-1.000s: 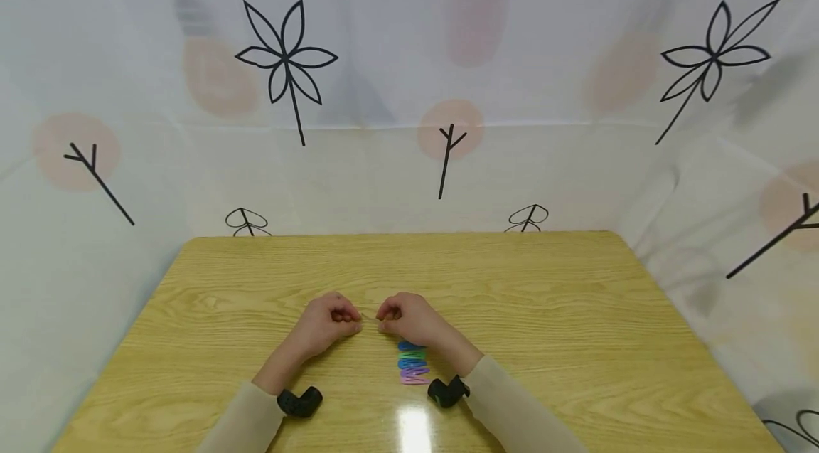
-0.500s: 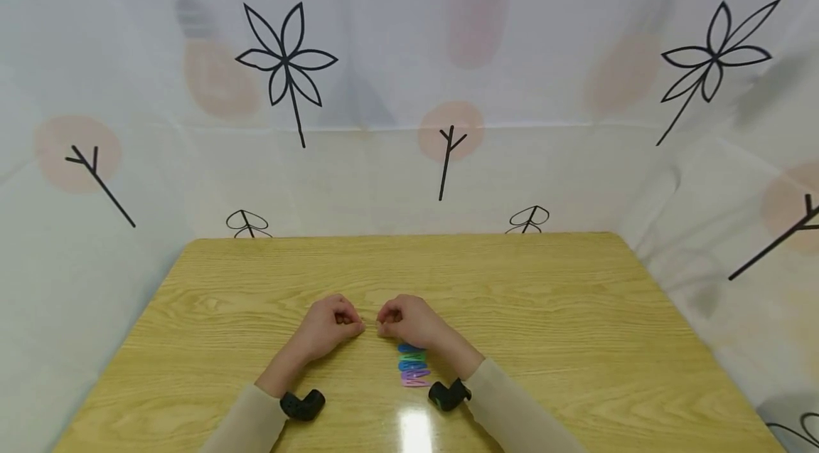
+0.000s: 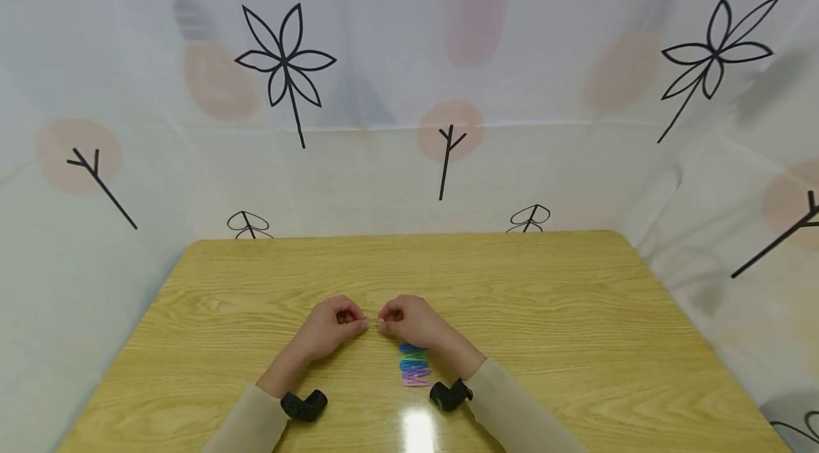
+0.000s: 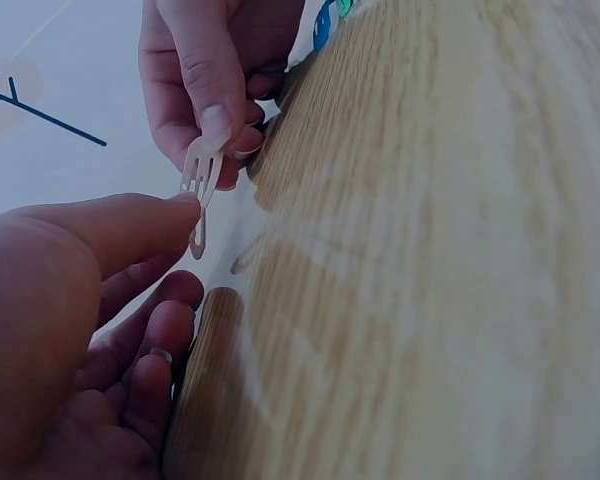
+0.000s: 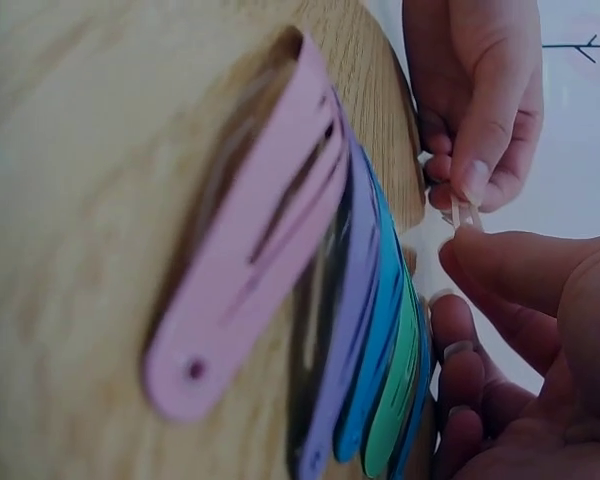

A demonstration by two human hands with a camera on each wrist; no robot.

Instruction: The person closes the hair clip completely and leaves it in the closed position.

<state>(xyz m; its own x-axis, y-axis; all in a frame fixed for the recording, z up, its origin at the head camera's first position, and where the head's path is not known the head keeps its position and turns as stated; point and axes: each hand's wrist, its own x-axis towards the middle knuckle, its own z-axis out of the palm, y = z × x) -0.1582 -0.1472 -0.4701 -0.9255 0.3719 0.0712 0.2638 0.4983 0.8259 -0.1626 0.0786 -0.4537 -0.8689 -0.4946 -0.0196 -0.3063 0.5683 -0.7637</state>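
Observation:
A pale cream snap hair clip (image 4: 204,165) is held just above the table between my two hands. My left hand (image 3: 328,328) pinches one end of it between thumb and forefinger, the other fingers curled beneath. From the opposite side, my right hand (image 3: 414,321) pinches the other end, its thumb lying on the clip. Fingertips cover both ends, so only the slotted middle shows. Close to my right wrist lies a row of snap hair clips: a pink clip (image 5: 245,240), a purple clip (image 5: 342,320), then blue and green ones.
The wood-grain table (image 3: 544,311) extends around both hands. A pale patterned cloth (image 3: 384,176) hangs behind and at both sides of it. Each wrist wears a black camera (image 3: 303,405). A bright light reflection lies on the table near the front.
My left hand has shifted slightly right, bringing the fingertips of both hands closer together. The clip between them has turned a little. The row of clips has stayed in place.

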